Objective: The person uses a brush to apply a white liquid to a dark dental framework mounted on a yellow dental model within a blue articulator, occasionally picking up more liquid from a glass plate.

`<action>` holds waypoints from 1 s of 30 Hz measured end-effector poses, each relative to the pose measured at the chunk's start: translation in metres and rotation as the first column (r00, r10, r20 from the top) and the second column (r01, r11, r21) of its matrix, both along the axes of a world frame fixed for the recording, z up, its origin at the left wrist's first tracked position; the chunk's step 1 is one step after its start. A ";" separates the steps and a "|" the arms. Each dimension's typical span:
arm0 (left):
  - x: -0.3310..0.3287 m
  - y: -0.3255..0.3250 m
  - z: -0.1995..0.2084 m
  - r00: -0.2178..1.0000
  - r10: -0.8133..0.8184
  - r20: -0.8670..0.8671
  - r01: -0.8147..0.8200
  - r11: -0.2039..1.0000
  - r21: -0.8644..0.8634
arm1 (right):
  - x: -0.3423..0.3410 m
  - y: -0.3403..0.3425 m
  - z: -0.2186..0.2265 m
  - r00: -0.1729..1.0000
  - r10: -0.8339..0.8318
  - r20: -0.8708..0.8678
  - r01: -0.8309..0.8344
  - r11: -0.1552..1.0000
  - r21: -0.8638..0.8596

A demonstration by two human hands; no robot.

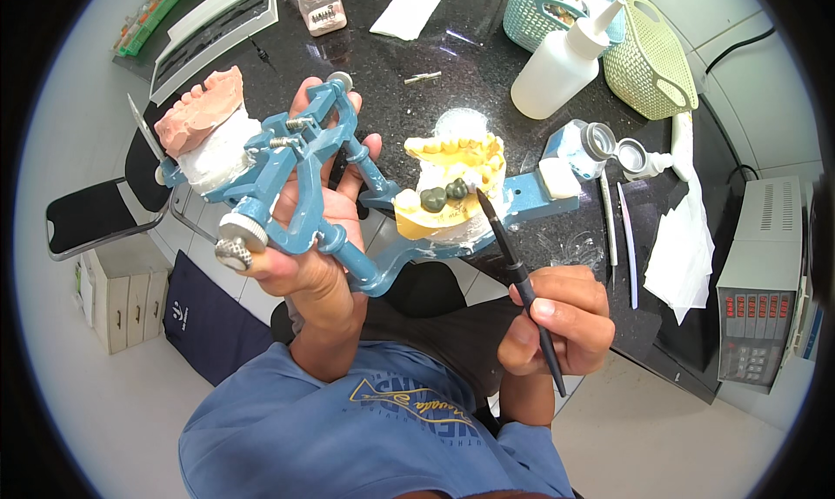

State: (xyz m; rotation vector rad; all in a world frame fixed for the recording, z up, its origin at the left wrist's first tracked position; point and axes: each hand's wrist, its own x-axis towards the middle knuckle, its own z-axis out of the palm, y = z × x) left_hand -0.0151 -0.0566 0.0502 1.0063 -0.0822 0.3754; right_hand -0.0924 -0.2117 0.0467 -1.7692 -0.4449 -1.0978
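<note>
My left hand is wrapped round a blue dental articulator, which is opened out above the table's front edge. On its left arm, set in white plaster, sits a pink dental cast. The other arm carries a yellow dental cast with two dark grey-green tooth crowns on its near side. Pinched in my right hand is a slim black brush. Its tip meets or nearly meets the cast beside the right-hand crown; I cannot tell whether they touch.
A white squeeze bottle stands behind the cast, near a blue basket and a green basket. Right of the articulator are an open jar, thin tools and white tissue. An orange-capped bottle stands at the back.
</note>
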 end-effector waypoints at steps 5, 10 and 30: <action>0.000 0.002 -0.003 1.000 -0.018 0.013 0.018 1.000 -0.016 | 0.000 -0.001 0.000 1.000 -0.002 0.000 0.002 1.000 -0.006; 0.001 0.002 -0.003 1.000 -0.017 0.025 0.018 0.999 -0.032 | 0.000 0.001 -0.002 1.000 -0.025 0.019 0.024 0.999 0.026; -0.002 -0.003 0.009 0.999 0.028 -0.022 -0.028 1.000 0.009 | -0.001 -0.003 -0.003 0.998 -0.031 0.058 0.023 0.991 0.128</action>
